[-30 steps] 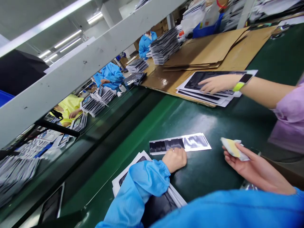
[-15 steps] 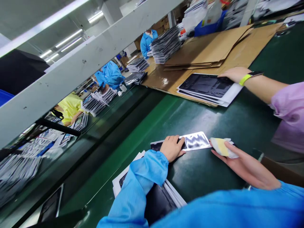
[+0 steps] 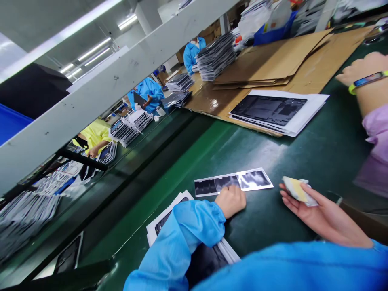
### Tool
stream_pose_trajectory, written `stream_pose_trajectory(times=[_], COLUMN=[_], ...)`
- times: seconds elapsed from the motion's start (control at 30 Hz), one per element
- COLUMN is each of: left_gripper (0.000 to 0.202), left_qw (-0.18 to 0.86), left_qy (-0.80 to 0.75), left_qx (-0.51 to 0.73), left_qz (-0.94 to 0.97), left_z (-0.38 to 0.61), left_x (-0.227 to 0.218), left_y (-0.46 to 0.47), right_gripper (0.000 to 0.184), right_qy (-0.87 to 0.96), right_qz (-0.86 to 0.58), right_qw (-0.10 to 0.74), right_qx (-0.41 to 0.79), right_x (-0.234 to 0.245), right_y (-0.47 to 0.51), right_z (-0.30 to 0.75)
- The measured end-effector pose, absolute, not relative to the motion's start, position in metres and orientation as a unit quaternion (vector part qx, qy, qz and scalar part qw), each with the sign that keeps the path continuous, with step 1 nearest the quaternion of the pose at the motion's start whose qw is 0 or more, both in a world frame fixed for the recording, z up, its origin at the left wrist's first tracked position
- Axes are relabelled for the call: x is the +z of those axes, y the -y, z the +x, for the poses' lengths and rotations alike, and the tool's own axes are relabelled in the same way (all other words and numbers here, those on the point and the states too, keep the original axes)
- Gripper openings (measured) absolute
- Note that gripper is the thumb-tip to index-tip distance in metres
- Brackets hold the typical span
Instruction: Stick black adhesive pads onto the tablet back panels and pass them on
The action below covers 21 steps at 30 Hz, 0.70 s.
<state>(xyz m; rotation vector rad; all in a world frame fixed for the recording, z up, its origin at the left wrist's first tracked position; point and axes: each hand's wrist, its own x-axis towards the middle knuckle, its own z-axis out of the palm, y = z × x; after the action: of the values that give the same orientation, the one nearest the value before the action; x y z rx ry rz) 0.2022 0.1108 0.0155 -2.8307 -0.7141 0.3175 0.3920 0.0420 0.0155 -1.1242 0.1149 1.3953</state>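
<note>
A narrow sheet with a white border and glossy black panels [image 3: 226, 184] lies on the green work surface [image 3: 269, 218]. At its near edge, my left hand [image 3: 232, 201] rests with curled fingers; whatever they hold, if anything, is hidden. To the right, my right hand [image 3: 321, 214] is closed around a folded white and yellow cloth pad [image 3: 298, 190], held apart from the sheet. Beneath my left forearm sits a stack of black panels and white sheets [image 3: 212, 258], partly covered by my sleeve.
Another stack with a black panel on top [image 3: 269, 107] lies on cardboard [image 3: 257, 68] ahead. A co-worker's hand with a wristband [image 3: 363, 70] is at the right. A metal beam [image 3: 118, 76] crosses above. Other workers sit beside stacks [image 3: 127, 125] at the left.
My left hand has drawn back from on top of the sheet to its near edge, its fingers now curled. My right hand has moved the pad right. The co-worker's hand has left the far stack.
</note>
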Motion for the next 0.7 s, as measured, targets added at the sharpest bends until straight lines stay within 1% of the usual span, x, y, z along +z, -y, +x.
stream_pose_trajectory(times=[0.03,0.07,0.17,0.2,0.27,0.53,0.6,0.7], left_gripper=[0.021,0.026,0.07,0.076,0.071,0.051,0.052,0.063], left_qw=[0.085,0.071,0.011,-0.011,-0.034,-0.057,-0.058,-0.053], left_qy=[0.252,0.268,0.33,0.342,0.341,0.313,0.311,0.309], left_qx=[0.105,0.1,0.103,0.111,0.129,0.137,0.135,0.131], left_qz=[-0.958,-0.956,-0.938,-0.933,-0.93,-0.938,-0.939,-0.94], left_z=[0.201,0.199,0.192,0.19,0.187,0.18,0.18,0.18], left_x=[0.019,0.023,0.03,0.031,0.032,0.032,0.031,0.029], left_y=[-0.116,-0.123,-0.141,-0.146,-0.153,-0.16,-0.16,-0.158], right_gripper=[0.023,0.023,0.023,0.023,0.023,0.024,0.024,0.023], right_qy=[-0.052,-0.054,-0.053,-0.051,-0.047,-0.046,-0.045,-0.043], right_qz=[-0.489,-0.489,-0.491,-0.491,-0.493,-0.501,-0.502,-0.502], right_qw=[0.624,0.624,0.623,0.623,0.624,0.621,0.62,0.619], right_qx=[0.607,0.607,0.607,0.607,0.605,0.601,0.601,0.602], right_x=[0.016,0.016,0.014,0.014,0.012,0.013,0.013,0.009], right_y=[-0.041,-0.041,-0.039,-0.039,-0.038,-0.039,-0.039,-0.039], right_z=[0.392,0.392,0.392,0.393,0.393,0.389,0.389,0.389])
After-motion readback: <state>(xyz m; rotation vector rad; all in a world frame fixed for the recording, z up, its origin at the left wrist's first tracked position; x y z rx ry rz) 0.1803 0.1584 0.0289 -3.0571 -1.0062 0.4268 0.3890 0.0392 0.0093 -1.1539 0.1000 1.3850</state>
